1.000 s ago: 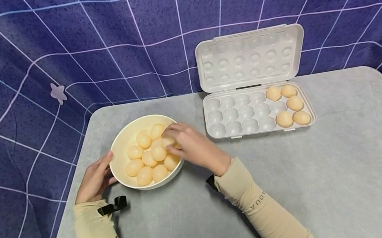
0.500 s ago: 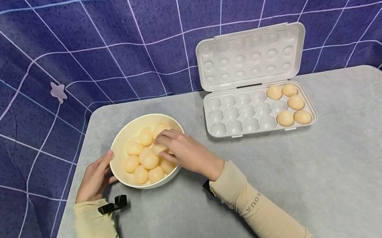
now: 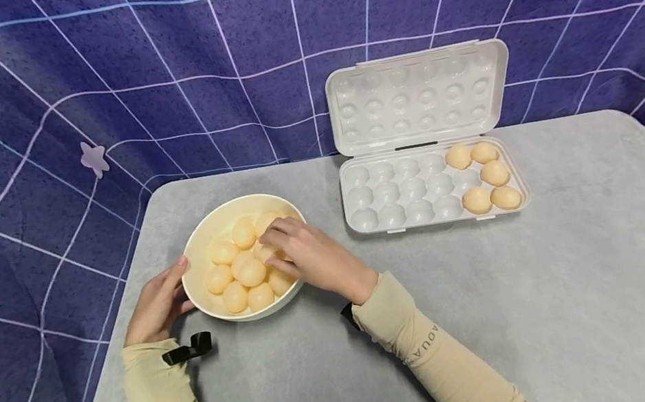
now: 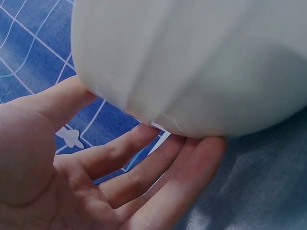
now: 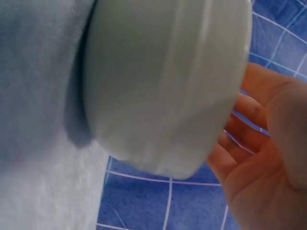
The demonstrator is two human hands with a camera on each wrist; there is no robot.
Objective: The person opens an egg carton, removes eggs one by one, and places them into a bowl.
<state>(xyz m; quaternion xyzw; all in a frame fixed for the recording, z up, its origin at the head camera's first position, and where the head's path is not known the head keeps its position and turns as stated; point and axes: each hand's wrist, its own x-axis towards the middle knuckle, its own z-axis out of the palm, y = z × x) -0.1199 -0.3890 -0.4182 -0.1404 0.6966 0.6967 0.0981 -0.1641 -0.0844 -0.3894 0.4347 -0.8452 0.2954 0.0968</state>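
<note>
A cream bowl (image 3: 203, 295) heaped with pale eggs (image 3: 235, 297) stands on the left part of the table. My left hand (image 3: 156, 299) holds the bowl's left side, thumb at the rim and fingertips against the outer wall, as the left wrist view (image 4: 129, 172) also shows. Over the right rim reaches my right hand (image 3: 311, 251), its thumb and fingers bent around an egg (image 3: 268, 253) that they partly cover. In the right wrist view the bowl wall (image 5: 163, 86) hides the fingertips. A white egg carton (image 3: 392, 231) lies open at the back, several eggs at its right end.
The carton's raised lid (image 3: 416, 100) leans back near the blue gridded curtain (image 3: 247, 31) behind the table. Grey table surface (image 3: 592, 244) stretches in front and to the right. A black strap (image 3: 188, 349) sticks out from the left sleeve.
My right hand has moved slightly left and deeper among the eggs, and several eggs in the bowl have shifted left. My left hand stays at the bowl; the carton's eggs are unchanged.
</note>
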